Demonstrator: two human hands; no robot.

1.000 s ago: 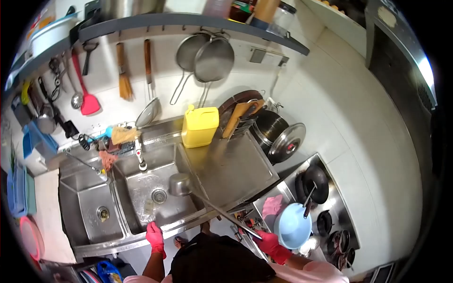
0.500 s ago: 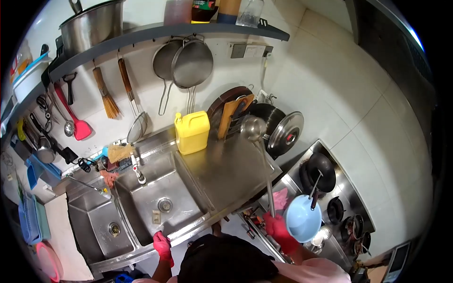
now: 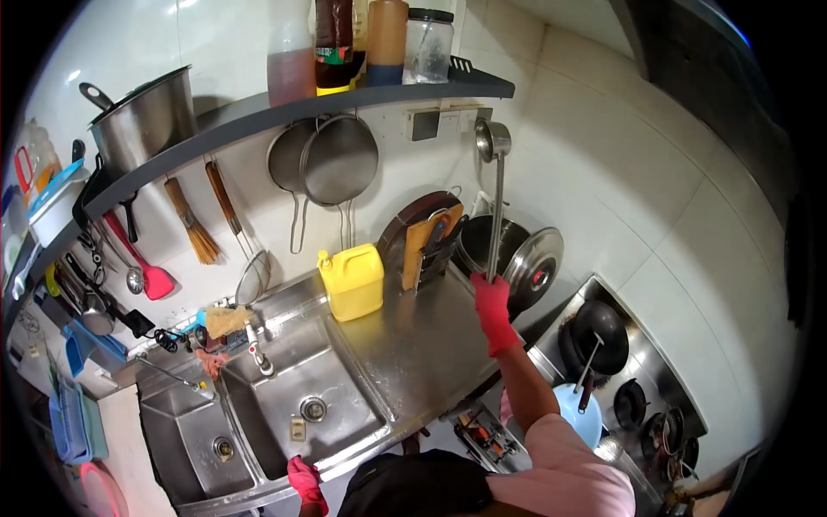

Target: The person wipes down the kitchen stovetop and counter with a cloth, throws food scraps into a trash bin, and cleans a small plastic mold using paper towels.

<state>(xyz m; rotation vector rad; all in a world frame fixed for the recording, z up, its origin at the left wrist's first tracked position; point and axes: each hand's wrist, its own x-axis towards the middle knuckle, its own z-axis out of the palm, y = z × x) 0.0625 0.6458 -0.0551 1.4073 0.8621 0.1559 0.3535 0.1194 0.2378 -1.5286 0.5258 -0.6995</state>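
My right hand (image 3: 493, 308), in a pink-red glove, is wrapped round the lower handle of a long metal ladle (image 3: 494, 142). The ladle stands almost upright, its cup high against the wall near the sockets (image 3: 448, 124), above the open pot (image 3: 493, 239) and its glass lid (image 3: 532, 269). My left hand (image 3: 306, 482), gloved too, is at the front rim of the large sink (image 3: 297, 388); its fingers are curled, and whether they hold anything is hidden. A small pale block (image 3: 297, 429) lies in that sink near the drain.
A yellow jug (image 3: 351, 283) and upright cutting boards (image 3: 428, 246) stand on the steel counter (image 3: 431, 345). Strainers (image 3: 339, 161) hang under the grey shelf (image 3: 301, 107). A blue basin (image 3: 579, 415) and dark pans (image 3: 600, 336) are at the right.
The ladle has risen out of the sink and swung right and up to the wall. My right hand has reached forward over the counter with it. The view has shifted; my left hand stays by the sink rim.
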